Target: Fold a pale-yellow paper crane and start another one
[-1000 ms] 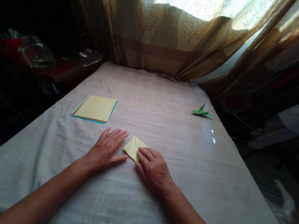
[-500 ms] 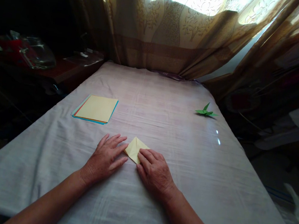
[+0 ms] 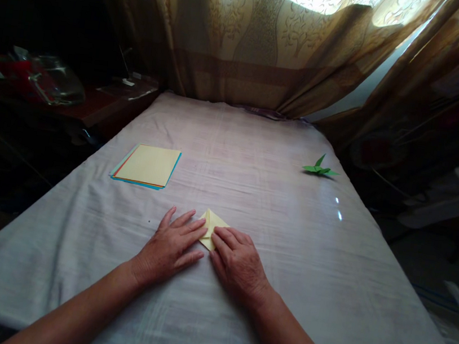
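Both hands lie flat, fingers spread, on a folded yellow paper [image 3: 212, 227] at the near middle of the counter [image 3: 254, 175], which is covered with a pale cloth. The left hand [image 3: 172, 246] lies palm down, fingertips touching the paper's left edge, likely to keep it from sliding. The right hand [image 3: 238, 261] covers the paper's lower right part, fingers pressed on top, which looks like flattening a crease; neither hand pinches or lifts anything. Only the paper's pointed upper part shows between the hands, the rest is hidden under the fingers.

A stack of coloured sheets [image 3: 147, 165], yellow on top, sits well apart to the left, within reach yet clear of the folding spot. A green folded figure [image 3: 318, 169] sits far right near the counter edge, out of the way. Curtains [image 3: 273, 41] hang behind the far end; dark clutter at the left is too dim to tell.
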{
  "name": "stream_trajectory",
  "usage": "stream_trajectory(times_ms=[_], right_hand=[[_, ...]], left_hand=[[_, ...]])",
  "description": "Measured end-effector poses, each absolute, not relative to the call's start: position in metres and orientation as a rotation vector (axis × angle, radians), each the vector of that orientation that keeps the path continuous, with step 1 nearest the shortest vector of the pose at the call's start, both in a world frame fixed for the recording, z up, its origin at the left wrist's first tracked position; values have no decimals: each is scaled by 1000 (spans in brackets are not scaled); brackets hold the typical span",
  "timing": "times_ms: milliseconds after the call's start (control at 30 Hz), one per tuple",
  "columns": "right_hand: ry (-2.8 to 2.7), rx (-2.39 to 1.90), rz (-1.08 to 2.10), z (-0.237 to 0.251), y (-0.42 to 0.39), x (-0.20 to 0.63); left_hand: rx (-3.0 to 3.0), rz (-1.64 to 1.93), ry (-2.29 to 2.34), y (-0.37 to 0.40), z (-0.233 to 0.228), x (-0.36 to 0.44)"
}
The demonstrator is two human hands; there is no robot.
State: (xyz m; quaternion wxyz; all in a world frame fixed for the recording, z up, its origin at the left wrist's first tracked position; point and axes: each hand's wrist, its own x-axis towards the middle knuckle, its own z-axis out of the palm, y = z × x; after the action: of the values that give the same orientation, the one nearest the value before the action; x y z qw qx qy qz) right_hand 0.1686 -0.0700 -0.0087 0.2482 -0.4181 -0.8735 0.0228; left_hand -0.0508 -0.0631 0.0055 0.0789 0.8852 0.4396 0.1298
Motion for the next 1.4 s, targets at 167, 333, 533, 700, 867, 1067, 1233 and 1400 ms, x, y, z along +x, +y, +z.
stream_trajectory(times_ms=[167,333,533,700,867,1067,1233,1400], right_hand=[[-2384,-1137,82,-8,-70,168],[-2382,-1148,74,-9,-70,168],[-2391,-1144,72,-9,-70,168],[-2384,-1161,95,-7,-70,167],[-2387,-1172,125,-7,-70,167],[-2386,-1166,104,-5,-70,168],[-2377,-1150,84,-4,-70,167],[-2356,-1163,65,-3,-70,164]], left_hand=[[2622,463,1348,-65,4,-48],[2598,609,1539,-63,12,-37],[2709,636,1575,-61,17,-27],[2831,618,1488,-61,15,-28],[2892,577,1439,-59,15,-30],[2904,548,1399,-56,15,-30],[2870,603,1392,-56,14,-30],[2834,614,1385,-56,14,-32]])
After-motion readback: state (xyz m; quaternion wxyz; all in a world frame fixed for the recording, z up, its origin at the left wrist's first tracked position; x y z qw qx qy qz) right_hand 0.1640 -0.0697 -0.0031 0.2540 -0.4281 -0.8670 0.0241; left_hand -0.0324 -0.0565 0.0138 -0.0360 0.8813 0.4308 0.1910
